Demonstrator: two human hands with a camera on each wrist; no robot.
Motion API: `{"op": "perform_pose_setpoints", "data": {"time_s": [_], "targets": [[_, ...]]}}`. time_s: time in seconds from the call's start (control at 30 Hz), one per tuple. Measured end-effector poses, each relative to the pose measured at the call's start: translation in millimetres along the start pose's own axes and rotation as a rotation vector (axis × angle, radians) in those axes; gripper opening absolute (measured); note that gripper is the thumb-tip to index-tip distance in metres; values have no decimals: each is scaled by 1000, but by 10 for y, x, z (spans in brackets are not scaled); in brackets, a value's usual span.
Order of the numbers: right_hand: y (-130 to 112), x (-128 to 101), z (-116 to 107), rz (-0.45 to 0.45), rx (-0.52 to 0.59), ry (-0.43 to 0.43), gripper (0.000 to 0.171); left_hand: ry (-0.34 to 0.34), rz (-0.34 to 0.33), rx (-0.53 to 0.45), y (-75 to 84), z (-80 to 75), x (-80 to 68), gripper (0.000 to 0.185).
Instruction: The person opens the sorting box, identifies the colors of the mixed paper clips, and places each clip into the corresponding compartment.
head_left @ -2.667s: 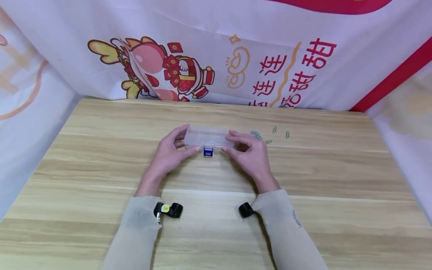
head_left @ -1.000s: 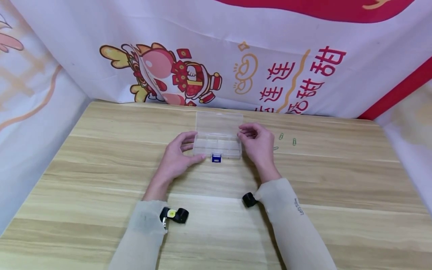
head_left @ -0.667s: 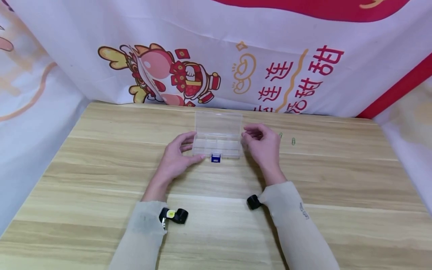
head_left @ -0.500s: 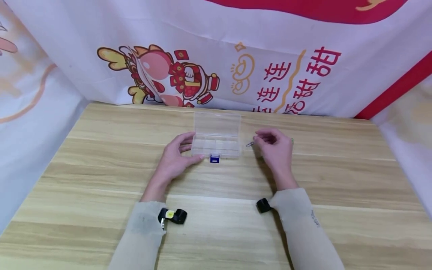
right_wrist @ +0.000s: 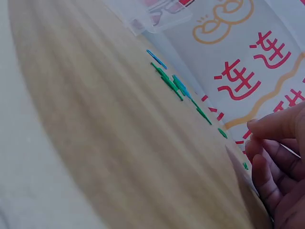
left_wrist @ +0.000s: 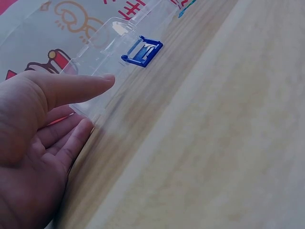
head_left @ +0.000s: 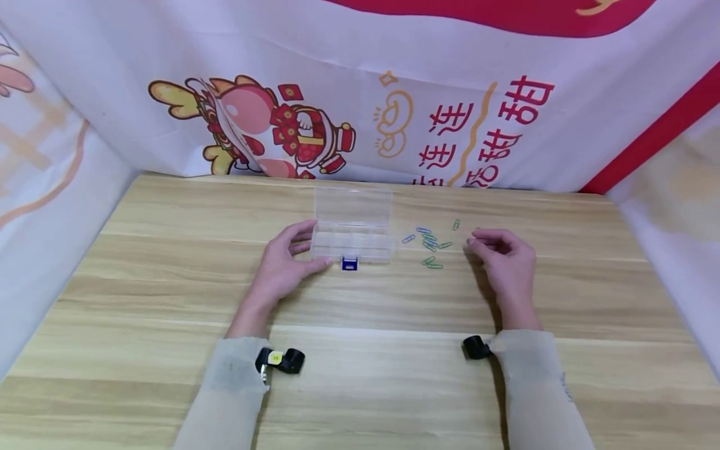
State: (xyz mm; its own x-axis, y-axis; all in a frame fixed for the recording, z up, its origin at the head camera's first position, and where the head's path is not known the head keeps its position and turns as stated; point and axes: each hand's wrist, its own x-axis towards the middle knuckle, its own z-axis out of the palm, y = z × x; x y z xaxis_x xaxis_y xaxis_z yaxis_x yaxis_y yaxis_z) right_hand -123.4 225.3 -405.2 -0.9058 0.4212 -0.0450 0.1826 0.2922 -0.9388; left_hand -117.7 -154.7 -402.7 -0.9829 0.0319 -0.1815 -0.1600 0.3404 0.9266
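A clear plastic compartment box [head_left: 365, 244] with a blue latch [head_left: 349, 264] lies on the table, its transparent lid [head_left: 353, 205] raised at the back. My left hand [head_left: 284, 259] holds the box's left end, thumb along the front and fingers at the side; the left wrist view shows this hand [left_wrist: 43, 129] close up. To the right of the box lie several blue and green paper clips [head_left: 430, 240]. Beyond them my right hand [head_left: 506, 259] hovers with loosely bent fingers beside a green paper clip [right_wrist: 245, 166], partly hidden by the fingertips in the head view. Nothing shows between its thumb and index finger.
The wood-grain table [head_left: 360, 387] runs back to a white printed cloth [head_left: 360, 62], close behind the raised lid. One separate green clip [head_left: 456, 224] lies between the pile and my right hand. Each wrist wears a black camera, such as the left one [head_left: 291, 360].
The box lid, lowered at first, has been raised. My right hand has left the box and moved right, past the paper clips, uncovering them. My left hand has stayed at the box's left end.
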Motion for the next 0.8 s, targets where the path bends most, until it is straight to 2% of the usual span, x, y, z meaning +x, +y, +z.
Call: {"op": "perform_pose_setpoints", "data": {"time_s": [0.13, 0.3, 0.57, 0.8], "targets": [[-14, 0, 4, -18, -132, -87, 27, 5, -7, -6, -5, -8, -3, 84], [-6, 3, 32, -92, -286, -186, 25, 6, -5, -17, 1, -8, -2, 84], [62, 21, 101, -214, -369, -258, 25, 17, -18, -7, -19, -26, -12, 84], [40, 27, 90, -248, -420, -254, 22, 13, -12, -12, -7, -13, 2, 85]]}}
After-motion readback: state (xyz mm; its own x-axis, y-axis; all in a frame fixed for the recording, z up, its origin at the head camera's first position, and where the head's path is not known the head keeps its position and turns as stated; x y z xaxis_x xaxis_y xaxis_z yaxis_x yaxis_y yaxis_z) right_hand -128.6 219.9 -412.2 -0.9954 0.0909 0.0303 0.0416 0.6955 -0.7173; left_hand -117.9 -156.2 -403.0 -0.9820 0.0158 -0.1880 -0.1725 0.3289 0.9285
